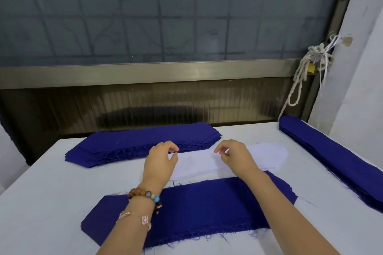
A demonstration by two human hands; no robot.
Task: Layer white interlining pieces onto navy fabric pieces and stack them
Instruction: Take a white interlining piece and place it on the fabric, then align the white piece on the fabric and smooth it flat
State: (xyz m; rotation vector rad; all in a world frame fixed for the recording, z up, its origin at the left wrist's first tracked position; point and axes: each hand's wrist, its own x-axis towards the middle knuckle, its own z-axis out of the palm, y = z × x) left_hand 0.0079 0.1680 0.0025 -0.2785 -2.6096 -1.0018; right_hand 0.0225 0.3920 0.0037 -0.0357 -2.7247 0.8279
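A stack of white interlining pieces (199, 163) lies mid-table. My left hand (160, 161), with bead bracelets on its wrist, is over the stack's left part, and its thumb and forefinger pinch at the far edge of the top white piece. My right hand (235, 156) hovers over the stack's right part with fingers loosely curled, holding nothing. A single navy fabric piece (199, 205) lies flat in front of the white stack, under both forearms. Behind the white stack sits a thick pile of navy pieces (132, 143).
Another long pile of navy pieces (331, 157) runs along the right edge of the white-covered table (41, 203). A dark window wall with a metal rail (145, 72) rises behind the table. White cord (306, 72) hangs at the back right.
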